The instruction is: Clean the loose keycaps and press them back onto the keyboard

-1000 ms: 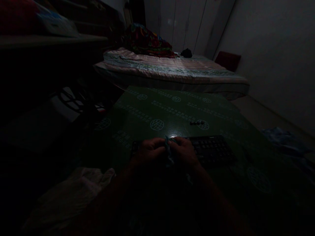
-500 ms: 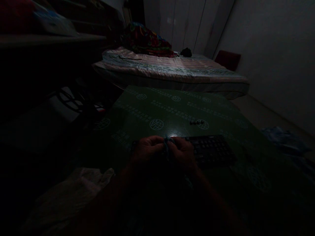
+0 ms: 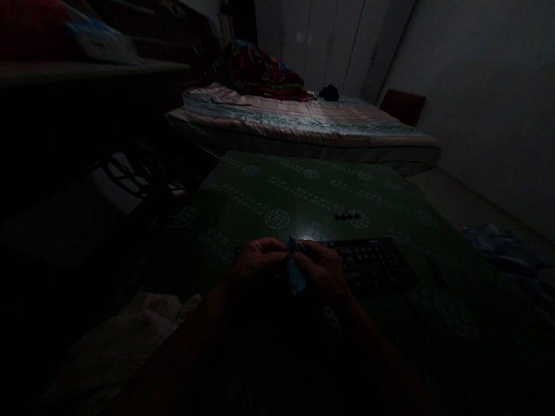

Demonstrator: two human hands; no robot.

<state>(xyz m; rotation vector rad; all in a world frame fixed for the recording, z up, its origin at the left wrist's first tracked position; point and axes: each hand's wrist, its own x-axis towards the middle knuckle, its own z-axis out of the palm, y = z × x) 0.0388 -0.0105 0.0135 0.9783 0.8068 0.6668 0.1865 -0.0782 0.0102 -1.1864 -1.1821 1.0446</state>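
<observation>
- Left hand (image 3: 255,263) and right hand (image 3: 323,268) are knuckle to knuckle, low over the near edge of the worktop (image 3: 303,193).
- Blue piece (image 3: 295,276) sits between them: top edge at the fingertips, the rest hanging down between the palms. Too dark to tell if it's cloth, film or paper.
- Grip: both hands have fingers curled in and pinched onto the blue piece, one from each side. A two-sided pinch suits something thin and limp, keeping it taut and off the surface.
- Keyboard (image 3: 373,263) lies flat just behind and right of the right hand; its left end is hidden by the hands. The hands work in front of it, not on the keys.
- Small dark bit (image 3: 347,216) lies on the worktop beyond the keyboard, apart from both hands.
- Pale cloth (image 3: 143,323) is at lower left, off the worktop.
- Bed (image 3: 303,124) is behind, with heaped clothes (image 3: 260,72) at its far left.
</observation>
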